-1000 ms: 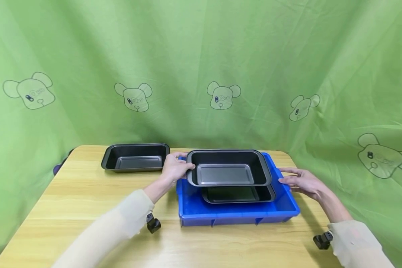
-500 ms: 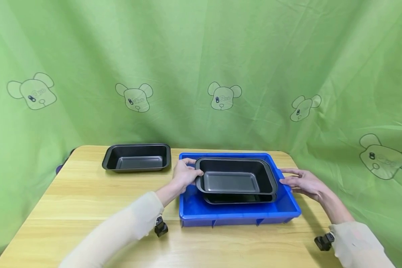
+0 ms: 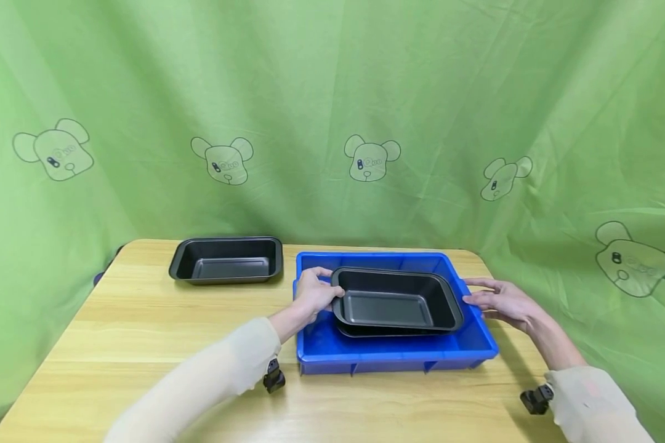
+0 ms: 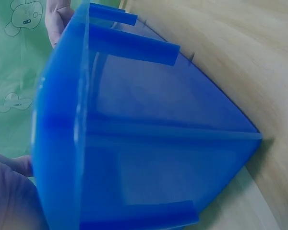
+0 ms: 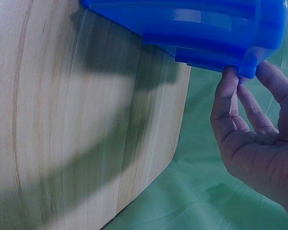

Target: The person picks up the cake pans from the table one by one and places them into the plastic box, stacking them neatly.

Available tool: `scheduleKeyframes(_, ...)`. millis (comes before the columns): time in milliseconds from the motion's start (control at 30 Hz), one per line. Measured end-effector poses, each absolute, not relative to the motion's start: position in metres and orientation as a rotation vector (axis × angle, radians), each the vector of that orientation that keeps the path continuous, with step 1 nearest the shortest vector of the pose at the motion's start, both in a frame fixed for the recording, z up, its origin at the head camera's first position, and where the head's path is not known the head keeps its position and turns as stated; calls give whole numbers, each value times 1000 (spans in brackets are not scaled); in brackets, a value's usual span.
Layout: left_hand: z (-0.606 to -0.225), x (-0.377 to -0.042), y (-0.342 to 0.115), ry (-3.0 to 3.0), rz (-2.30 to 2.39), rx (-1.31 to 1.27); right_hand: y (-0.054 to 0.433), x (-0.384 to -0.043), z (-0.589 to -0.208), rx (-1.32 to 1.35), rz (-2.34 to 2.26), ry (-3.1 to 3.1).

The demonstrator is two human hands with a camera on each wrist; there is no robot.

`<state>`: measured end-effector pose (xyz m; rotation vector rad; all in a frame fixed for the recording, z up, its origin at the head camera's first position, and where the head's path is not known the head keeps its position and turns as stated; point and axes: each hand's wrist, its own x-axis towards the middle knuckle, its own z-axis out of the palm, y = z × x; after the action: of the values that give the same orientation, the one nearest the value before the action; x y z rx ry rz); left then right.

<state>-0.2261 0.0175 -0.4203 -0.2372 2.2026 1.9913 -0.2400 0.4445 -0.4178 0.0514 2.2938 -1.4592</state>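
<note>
My left hand (image 3: pixel 313 293) pinches the left rim of a black loaf pan (image 3: pixel 390 307), thumb inside the rim. This pan sits low in the blue plastic bin (image 3: pixel 399 359), slightly turned, its right end lower toward the front. Beneath it a second loaf pan (image 3: pixel 360 333) shows only as a dark front edge. At the bin's right side my right hand (image 3: pixel 501 303) pinches the lip between thumb and fingers; the right wrist view shows its fingertips (image 5: pixel 229 72) at the lip's underside. The left wrist view is mostly filled by the bin's wall (image 4: pixel 173 96), with the pans hidden.
Another black loaf pan (image 3: pixel 229 269) lies at the back left of the wooden table (image 3: pixel 172 332). A green curtain (image 3: pixel 299 203) hangs right behind the table and along its sides.
My left hand has lowered the held loaf pan into the bin, moving it right and toward me until it nearly covers the pan below. My right hand stays at the bin's lip.
</note>
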Motion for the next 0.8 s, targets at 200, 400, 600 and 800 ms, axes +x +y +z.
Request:
scheduleKeyframes(200, -425, -227, 23, 2238, 1935, -255, 445, -240, -418, 47, -1470, 2288)
scheduleKeyframes(400, -428, -226, 29, 2243, 1926, -272, 445, -240, -419, 46, -1475, 2280)
scheduleKeyframes(600, -429, -225, 30, 2242, 1909, -285, 446, -240, -419, 52, -1474, 2280)
scheduleKeyframes(800, -429, -226, 32, 2275, 1852, -276, 446, -240, -419, 44, -1476, 2276)
